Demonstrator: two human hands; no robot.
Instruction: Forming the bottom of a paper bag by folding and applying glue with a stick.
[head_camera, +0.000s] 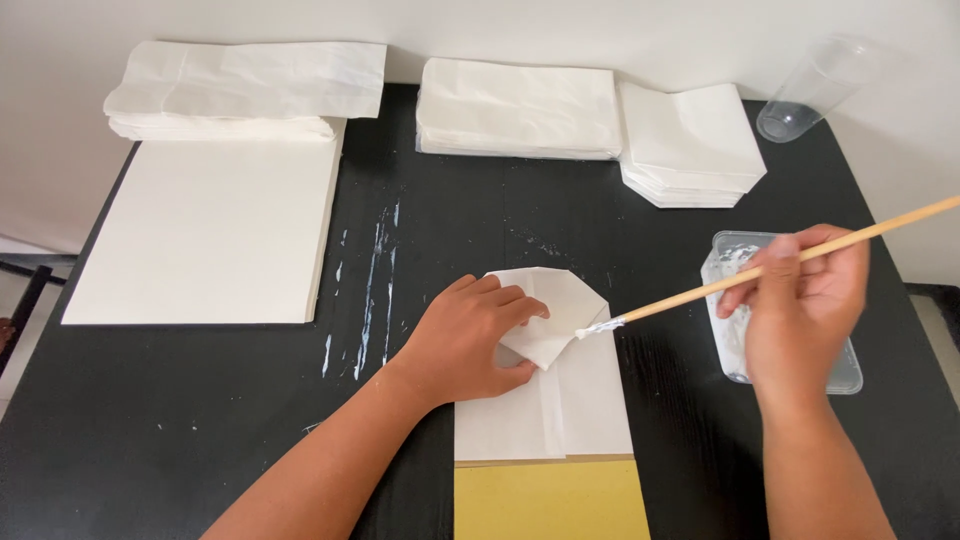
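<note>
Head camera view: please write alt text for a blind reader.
A left hand lifts a flap of a folded white paper bag on a black table, while the right hand holds a thin wooden brush, its white-coated tip at the flap.

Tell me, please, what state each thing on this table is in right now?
Paper bag: lying flat, its end flap lifted.
Left hand: pinching that flap.
Right hand: gripping the brush.
Brush: tip white with glue, touching the flap's edge.
Glue tray: open, holding white glue.
Plastic cup: tipped on its side, empty.
Paper stacks: piled neatly.
Table: streaked with white smears.
</note>
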